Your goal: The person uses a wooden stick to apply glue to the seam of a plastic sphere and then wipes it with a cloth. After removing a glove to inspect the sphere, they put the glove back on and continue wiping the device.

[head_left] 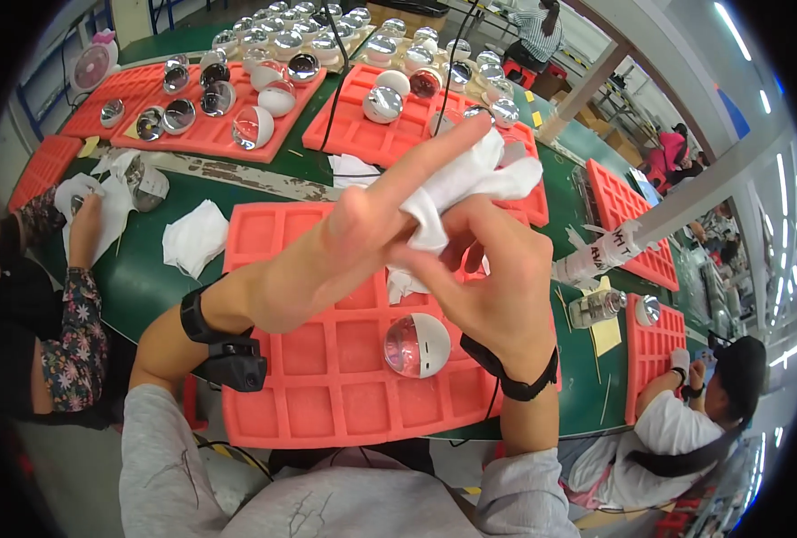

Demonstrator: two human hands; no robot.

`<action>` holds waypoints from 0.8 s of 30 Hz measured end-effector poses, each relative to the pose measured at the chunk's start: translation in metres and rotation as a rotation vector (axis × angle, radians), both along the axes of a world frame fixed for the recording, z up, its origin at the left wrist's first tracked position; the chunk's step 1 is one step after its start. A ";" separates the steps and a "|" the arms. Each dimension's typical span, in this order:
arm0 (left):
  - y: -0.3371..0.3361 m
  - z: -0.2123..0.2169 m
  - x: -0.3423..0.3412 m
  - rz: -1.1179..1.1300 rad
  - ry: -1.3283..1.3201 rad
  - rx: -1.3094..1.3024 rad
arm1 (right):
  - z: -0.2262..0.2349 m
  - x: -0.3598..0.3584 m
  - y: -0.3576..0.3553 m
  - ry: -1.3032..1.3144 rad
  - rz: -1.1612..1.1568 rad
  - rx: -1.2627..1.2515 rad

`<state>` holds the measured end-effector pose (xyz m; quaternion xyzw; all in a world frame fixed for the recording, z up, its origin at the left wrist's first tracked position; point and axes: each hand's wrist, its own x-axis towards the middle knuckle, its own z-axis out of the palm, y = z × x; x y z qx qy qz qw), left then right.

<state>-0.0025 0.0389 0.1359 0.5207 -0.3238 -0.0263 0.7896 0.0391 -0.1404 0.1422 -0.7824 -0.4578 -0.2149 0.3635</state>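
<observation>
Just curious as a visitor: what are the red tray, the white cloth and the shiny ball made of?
Red tray: looks like soft moulded foam or rubber, matte, with thick rounded cell walls. White cloth: seems a thin fabric or wipe, crumpling in both hands. Shiny ball: probably glossy plastic or glass, half mirror-like, half white.

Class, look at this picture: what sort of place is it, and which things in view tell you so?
Probably a factory assembly or finishing line. Orange compartment trays hold rows of shiny domed parts, several people sit along green workbenches, and both hands work a white cloth.
</observation>
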 end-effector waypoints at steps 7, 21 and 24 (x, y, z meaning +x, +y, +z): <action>0.031 -0.005 0.015 0.071 -0.180 0.204 | 0.012 0.009 -0.027 0.381 0.026 0.239; 0.051 -0.021 0.082 0.825 -1.084 0.888 | -0.017 -0.010 0.019 -0.376 0.099 -0.061; 0.064 -0.033 0.091 0.587 -0.840 0.819 | -0.018 -0.004 0.018 -0.331 0.086 -0.014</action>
